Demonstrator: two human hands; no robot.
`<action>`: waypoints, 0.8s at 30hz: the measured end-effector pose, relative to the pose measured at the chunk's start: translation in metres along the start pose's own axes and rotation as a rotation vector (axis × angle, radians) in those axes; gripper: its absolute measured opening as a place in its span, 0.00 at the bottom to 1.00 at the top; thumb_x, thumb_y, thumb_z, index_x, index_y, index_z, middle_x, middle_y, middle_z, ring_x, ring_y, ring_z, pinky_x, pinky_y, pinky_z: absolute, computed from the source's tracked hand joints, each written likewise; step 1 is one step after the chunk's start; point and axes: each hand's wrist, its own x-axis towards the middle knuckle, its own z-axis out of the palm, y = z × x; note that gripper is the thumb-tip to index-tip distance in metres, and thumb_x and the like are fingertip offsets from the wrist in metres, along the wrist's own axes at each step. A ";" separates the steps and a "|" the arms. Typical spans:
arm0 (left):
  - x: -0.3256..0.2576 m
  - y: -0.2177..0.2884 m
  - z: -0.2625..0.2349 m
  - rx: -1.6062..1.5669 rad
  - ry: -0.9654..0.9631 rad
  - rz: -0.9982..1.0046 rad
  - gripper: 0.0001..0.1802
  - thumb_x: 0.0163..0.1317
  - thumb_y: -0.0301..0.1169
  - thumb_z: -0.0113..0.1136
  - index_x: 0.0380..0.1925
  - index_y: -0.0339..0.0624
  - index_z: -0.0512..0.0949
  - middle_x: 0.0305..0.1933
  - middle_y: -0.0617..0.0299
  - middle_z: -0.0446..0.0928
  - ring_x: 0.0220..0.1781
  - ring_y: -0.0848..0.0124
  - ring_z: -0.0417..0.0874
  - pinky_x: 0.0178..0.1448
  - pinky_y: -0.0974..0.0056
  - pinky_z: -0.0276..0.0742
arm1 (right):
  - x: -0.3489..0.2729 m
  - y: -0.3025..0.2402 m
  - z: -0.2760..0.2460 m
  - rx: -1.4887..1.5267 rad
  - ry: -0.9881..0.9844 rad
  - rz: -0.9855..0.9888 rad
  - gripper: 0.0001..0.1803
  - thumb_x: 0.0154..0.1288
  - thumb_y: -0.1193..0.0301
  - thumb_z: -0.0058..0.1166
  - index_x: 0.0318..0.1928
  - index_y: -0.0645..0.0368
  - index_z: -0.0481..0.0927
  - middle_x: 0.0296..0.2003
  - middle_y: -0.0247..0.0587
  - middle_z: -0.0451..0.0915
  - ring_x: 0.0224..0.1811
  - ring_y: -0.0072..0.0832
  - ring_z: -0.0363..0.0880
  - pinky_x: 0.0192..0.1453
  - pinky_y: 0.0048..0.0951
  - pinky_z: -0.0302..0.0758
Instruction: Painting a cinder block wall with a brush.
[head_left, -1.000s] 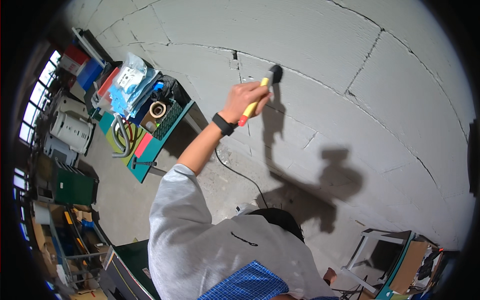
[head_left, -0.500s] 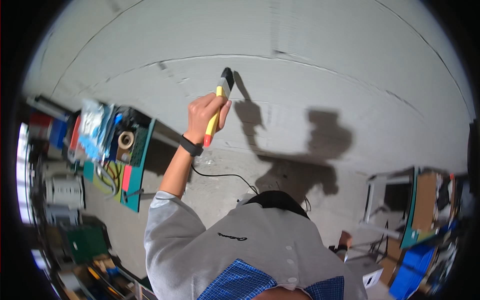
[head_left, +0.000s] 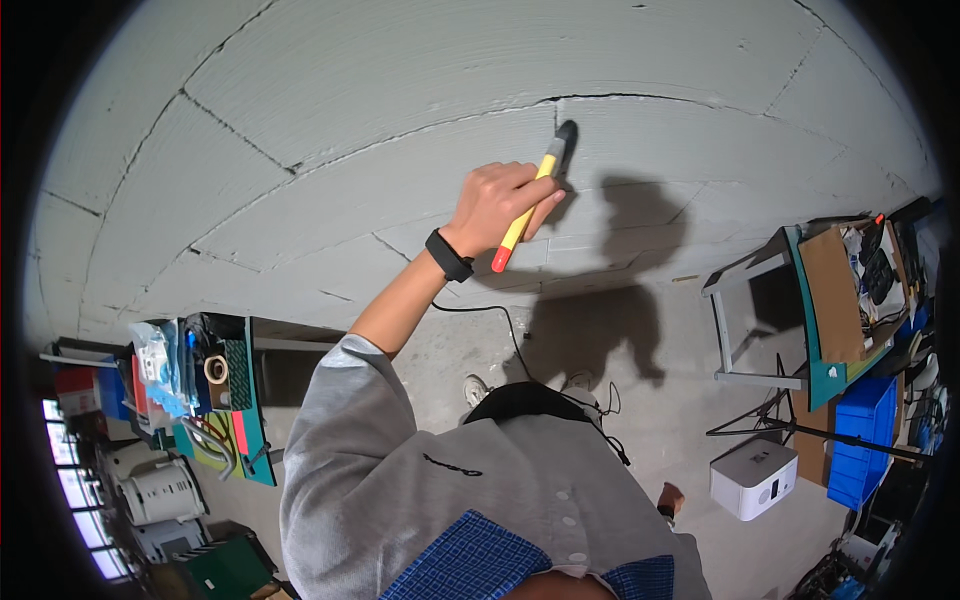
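My left hand (head_left: 505,208) is closed around the yellow handle of a paintbrush (head_left: 524,222) with a red end. The brush's dark bristles (head_left: 567,133) point up at the grey block wall (head_left: 400,60). They lie at or very near the wall, beside a short vertical joint just under a long horizontal crack. A black band (head_left: 449,256) circles my left wrist. My right hand (head_left: 672,497) hangs low at my right side, small in view. Its fingers look loose, and I see nothing in them.
At left stands a green-topped table (head_left: 262,440) with plastic bags and a tape roll (head_left: 216,369). To the right are another table (head_left: 815,330) bearing a cardboard box, a blue crate (head_left: 862,440), a white box (head_left: 754,478) and a black tripod (head_left: 770,415). A black cable (head_left: 512,335) hangs near me.
My left hand has carried the paintbrush to the right along the wall. My view has shifted too, and the white box and tripod at right show more fully.
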 end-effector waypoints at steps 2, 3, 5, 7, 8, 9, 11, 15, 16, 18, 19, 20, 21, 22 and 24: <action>-0.001 -0.002 -0.011 0.064 -0.023 -0.028 0.10 0.56 0.33 0.69 0.21 0.49 0.76 0.17 0.65 0.68 0.16 0.66 0.71 0.21 0.63 0.66 | 0.015 0.022 0.004 -0.063 -0.038 -0.005 0.16 0.58 0.60 0.54 0.41 0.50 0.90 0.43 0.46 0.87 0.48 0.43 0.85 0.58 0.39 0.78; -0.007 -0.002 -0.022 0.083 -0.030 -0.037 0.10 0.56 0.33 0.69 0.21 0.49 0.76 0.17 0.65 0.68 0.16 0.66 0.71 0.21 0.63 0.66 | 0.027 0.031 0.013 -0.089 -0.058 -0.013 0.16 0.58 0.60 0.54 0.41 0.50 0.90 0.44 0.46 0.87 0.49 0.43 0.85 0.58 0.39 0.78; -0.013 0.000 -0.041 0.142 -0.049 -0.105 0.10 0.54 0.30 0.68 0.21 0.44 0.75 0.18 0.61 0.70 0.18 0.62 0.72 0.23 0.62 0.67 | 0.053 0.053 0.033 -0.123 -0.094 -0.014 0.17 0.58 0.59 0.54 0.42 0.49 0.90 0.44 0.47 0.87 0.49 0.43 0.85 0.59 0.39 0.78; -0.031 -0.010 -0.058 0.176 -0.029 -0.182 0.07 0.55 0.27 0.67 0.23 0.42 0.77 0.20 0.58 0.73 0.20 0.59 0.75 0.25 0.61 0.70 | 0.079 0.068 0.046 -0.108 -0.097 -0.002 0.17 0.58 0.59 0.54 0.42 0.49 0.90 0.44 0.47 0.87 0.50 0.43 0.85 0.59 0.40 0.78; -0.044 -0.015 -0.070 0.197 -0.004 -0.269 0.06 0.56 0.27 0.66 0.24 0.41 0.78 0.20 0.58 0.73 0.20 0.59 0.75 0.26 0.61 0.71 | 0.093 0.069 0.048 -0.085 -0.085 -0.003 0.17 0.58 0.58 0.54 0.42 0.49 0.90 0.45 0.47 0.86 0.50 0.44 0.84 0.59 0.40 0.77; -0.055 -0.020 -0.077 0.209 0.023 -0.352 0.05 0.57 0.26 0.65 0.25 0.40 0.78 0.21 0.57 0.74 0.20 0.59 0.76 0.26 0.60 0.71 | 0.107 0.071 0.046 -0.038 -0.066 -0.002 0.17 0.58 0.58 0.54 0.42 0.49 0.90 0.45 0.47 0.86 0.50 0.44 0.84 0.60 0.40 0.77; -0.079 -0.001 -0.107 0.306 0.106 -0.432 0.04 0.58 0.25 0.63 0.26 0.39 0.79 0.21 0.55 0.75 0.20 0.59 0.76 0.26 0.61 0.72 | 0.105 -0.033 0.028 0.096 -0.023 -0.185 0.14 0.61 0.66 0.54 0.40 0.57 0.90 0.40 0.45 0.88 0.45 0.37 0.86 0.52 0.39 0.80; -0.064 0.007 -0.105 0.255 0.083 -0.291 0.05 0.57 0.25 0.64 0.24 0.39 0.78 0.20 0.57 0.75 0.19 0.61 0.76 0.25 0.62 0.70 | 0.120 -0.111 -0.009 0.320 -0.007 -0.473 0.15 0.60 0.67 0.53 0.42 0.57 0.89 0.39 0.49 0.87 0.43 0.40 0.86 0.50 0.38 0.80; -0.061 0.007 -0.098 0.241 0.065 -0.250 0.06 0.57 0.26 0.65 0.24 0.40 0.78 0.20 0.58 0.74 0.19 0.62 0.75 0.24 0.63 0.70 | 0.110 -0.139 -0.016 0.306 0.006 -0.524 0.14 0.60 0.69 0.53 0.41 0.57 0.89 0.38 0.48 0.88 0.42 0.39 0.86 0.49 0.36 0.80; -0.050 0.004 -0.078 0.195 0.035 -0.202 0.07 0.57 0.28 0.67 0.24 0.42 0.78 0.20 0.60 0.74 0.18 0.63 0.75 0.24 0.63 0.69 | 0.102 -0.159 -0.026 0.325 0.007 -0.583 0.12 0.60 0.70 0.55 0.41 0.58 0.89 0.36 0.46 0.88 0.39 0.36 0.86 0.47 0.34 0.80; -0.045 0.003 -0.072 0.179 0.022 -0.195 0.08 0.57 0.29 0.68 0.23 0.43 0.78 0.19 0.61 0.73 0.18 0.63 0.74 0.23 0.63 0.69 | 0.100 -0.161 -0.025 0.325 0.010 -0.595 0.12 0.60 0.70 0.55 0.41 0.58 0.89 0.36 0.46 0.88 0.39 0.36 0.86 0.47 0.34 0.80; -0.045 0.001 -0.072 0.237 -0.017 -0.198 0.09 0.56 0.31 0.68 0.23 0.44 0.78 0.19 0.62 0.72 0.17 0.64 0.73 0.23 0.63 0.69 | 0.098 -0.164 -0.024 0.340 -0.030 -0.558 0.12 0.60 0.70 0.56 0.40 0.58 0.89 0.35 0.46 0.88 0.39 0.35 0.86 0.46 0.34 0.80; -0.050 -0.003 -0.079 0.253 -0.012 -0.209 0.09 0.56 0.31 0.68 0.23 0.44 0.78 0.19 0.62 0.72 0.17 0.64 0.73 0.23 0.63 0.69 | 0.096 -0.166 -0.022 0.352 -0.075 -0.524 0.12 0.60 0.69 0.57 0.40 0.59 0.89 0.35 0.46 0.88 0.38 0.35 0.86 0.46 0.33 0.80; -0.058 -0.005 -0.087 0.271 0.012 -0.237 0.09 0.56 0.31 0.69 0.23 0.44 0.77 0.19 0.62 0.72 0.17 0.63 0.73 0.23 0.62 0.69 | 0.091 -0.166 -0.019 0.319 -0.067 -0.508 0.12 0.60 0.68 0.59 0.40 0.60 0.89 0.34 0.47 0.88 0.37 0.33 0.86 0.45 0.33 0.80; -0.076 -0.013 -0.108 0.320 0.037 -0.266 0.09 0.56 0.31 0.69 0.23 0.45 0.77 0.19 0.62 0.72 0.18 0.62 0.74 0.23 0.61 0.69 | 0.102 -0.142 -0.005 0.300 -0.155 -0.490 0.14 0.58 0.65 0.58 0.39 0.60 0.89 0.34 0.49 0.88 0.38 0.39 0.86 0.47 0.38 0.80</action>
